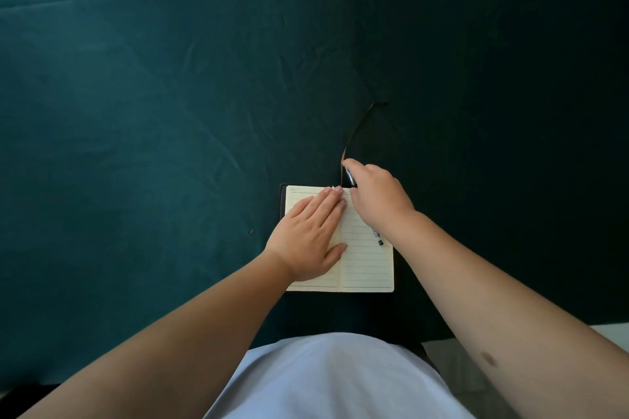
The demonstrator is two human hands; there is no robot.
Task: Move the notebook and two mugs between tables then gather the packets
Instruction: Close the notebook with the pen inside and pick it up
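An open notebook [367,269] with cream lined pages and a dark cover lies on the dark green tablecloth [170,146], close to the near edge. My left hand [311,238] rests flat on its left page, fingers together and reaching the top edge. My right hand [377,194] is closed at the notebook's top right corner around a dark pen [377,236], whose ends stick out on both sides of the hand. A thin brown ribbon bookmark [357,129] curves away from my right fingertips across the cloth. No mugs or packets are in view.
The green cloth covers the table to the left, far side and right, with creases. A small dark speck [251,231] lies left of the notebook. Pale floor [609,333] shows past the table's near right edge. My light shirt [333,378] fills the bottom.
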